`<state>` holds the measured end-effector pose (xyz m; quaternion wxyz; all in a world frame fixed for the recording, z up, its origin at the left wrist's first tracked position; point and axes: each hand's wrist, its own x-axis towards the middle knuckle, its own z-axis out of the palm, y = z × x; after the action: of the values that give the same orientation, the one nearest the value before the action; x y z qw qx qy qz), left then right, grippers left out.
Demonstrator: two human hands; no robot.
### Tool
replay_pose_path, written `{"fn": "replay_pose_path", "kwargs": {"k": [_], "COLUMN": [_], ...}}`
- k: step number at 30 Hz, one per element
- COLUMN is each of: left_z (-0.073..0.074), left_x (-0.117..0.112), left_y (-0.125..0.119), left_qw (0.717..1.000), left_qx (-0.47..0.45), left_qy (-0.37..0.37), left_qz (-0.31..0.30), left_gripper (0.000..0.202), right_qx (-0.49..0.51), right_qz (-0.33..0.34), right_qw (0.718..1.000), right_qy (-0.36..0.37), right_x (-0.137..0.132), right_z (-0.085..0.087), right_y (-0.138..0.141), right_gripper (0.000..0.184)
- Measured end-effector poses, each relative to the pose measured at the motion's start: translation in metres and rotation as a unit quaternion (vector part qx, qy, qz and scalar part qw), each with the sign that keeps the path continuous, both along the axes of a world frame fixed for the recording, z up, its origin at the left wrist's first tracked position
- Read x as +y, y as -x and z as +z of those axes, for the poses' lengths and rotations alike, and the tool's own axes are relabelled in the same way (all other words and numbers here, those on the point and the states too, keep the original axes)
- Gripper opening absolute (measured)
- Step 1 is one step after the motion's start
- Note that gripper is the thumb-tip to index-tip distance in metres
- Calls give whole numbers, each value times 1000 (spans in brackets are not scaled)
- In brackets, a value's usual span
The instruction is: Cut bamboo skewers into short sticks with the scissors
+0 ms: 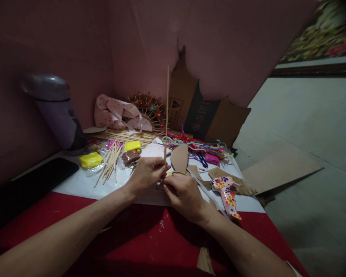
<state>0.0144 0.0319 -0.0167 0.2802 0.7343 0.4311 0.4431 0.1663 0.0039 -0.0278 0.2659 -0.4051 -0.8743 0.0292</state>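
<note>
My left hand pinches the lower end of a long wooden skewer, which stands upright over the white sheet. My right hand is closed right beside it, fingers curled around a small object at the skewer's base that I cannot make out; a thin tan loop shows at its fingertips. A rounded cardboard piece stands just behind both hands. A flower-patterned glue gun lies to the right of my right hand.
Loose skewers, yellow clay packs, a brown clay pack and coloured pipe cleaners lie on the sheet. A purple bottle and a dark flat object are left. Cardboard pieces lean on the wall.
</note>
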Motion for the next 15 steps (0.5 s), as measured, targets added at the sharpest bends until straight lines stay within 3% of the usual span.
{"fn": "replay_pose_path", "kwargs": {"k": [15], "left_z": [3], "left_x": [-1], "left_y": [1], "left_qw": [1000], "left_qx": [20], "left_qy": [2], "left_qz": [1], "left_gripper": [24], "right_qx": [-16], "right_qz": [-5], "right_qw": [1000], "right_qy": [-3], "right_x": [-2], "right_z": [2], "right_y": [0], "right_gripper": [16]}}
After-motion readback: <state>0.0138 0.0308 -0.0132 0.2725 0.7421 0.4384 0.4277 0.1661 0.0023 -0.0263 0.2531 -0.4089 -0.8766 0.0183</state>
